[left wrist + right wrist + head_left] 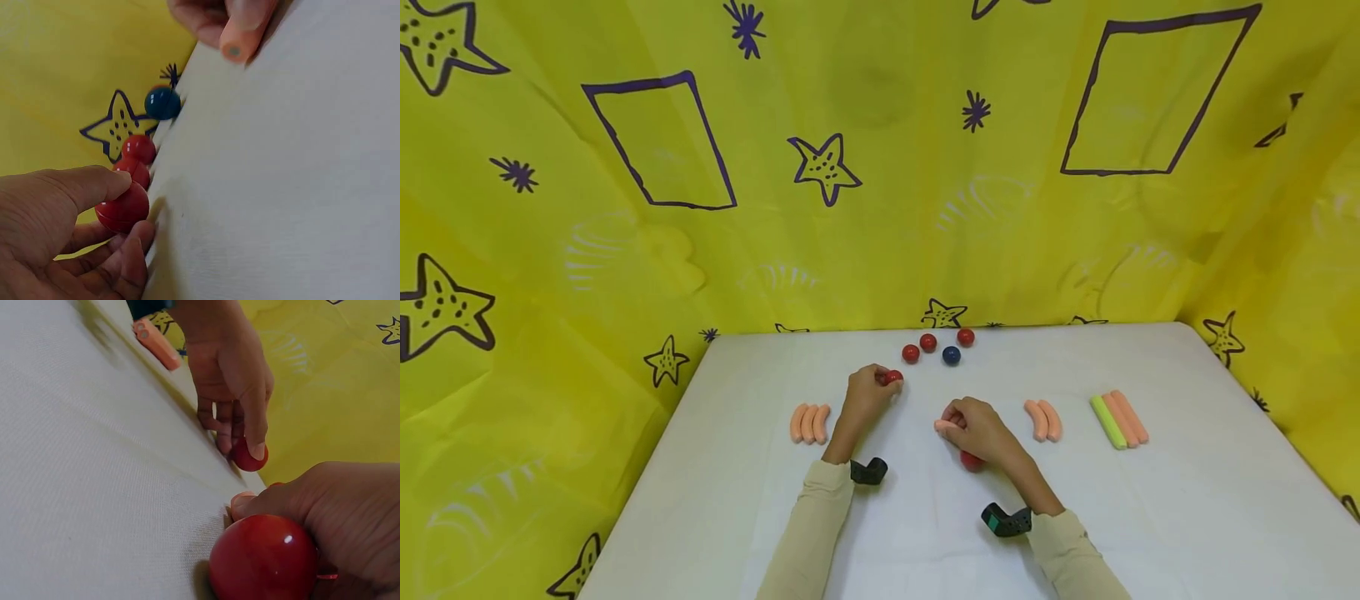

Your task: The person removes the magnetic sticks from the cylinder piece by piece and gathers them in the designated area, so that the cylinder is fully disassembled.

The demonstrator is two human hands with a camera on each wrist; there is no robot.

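We saw no box, bowl or tray on the white table [1150, 517]; every piece lay straight on its cloth. The left hand [867, 398] pinched a small red ball [892, 377] between thumb and fingertips, the ball sitting at the far end of the fingers and touching the table, as the left wrist view showed with the thumb [94, 184] on top of it. Just beyond it, near the far edge, stood three more red balls [928, 342] and one blue ball [951, 356], close together but apart from the hand. The right hand [981, 429] curled round a peach stick [946, 427], whose free end poked out to the left of the fingers, its long axis running roughly left to right across the table. Under the same hand sat a larger red ball [972, 461], against the heel of the palm; from the right wrist view the fingers seemed to close on it too, though we could not be sure how firmly. Three peach sticks [810, 423] lay side by side left of the left hand, pointing away from us; two more peach sticks [1044, 420] lay right of the right hand, and further right a green stick [1107, 422] lay touching two peach ones [1128, 417].
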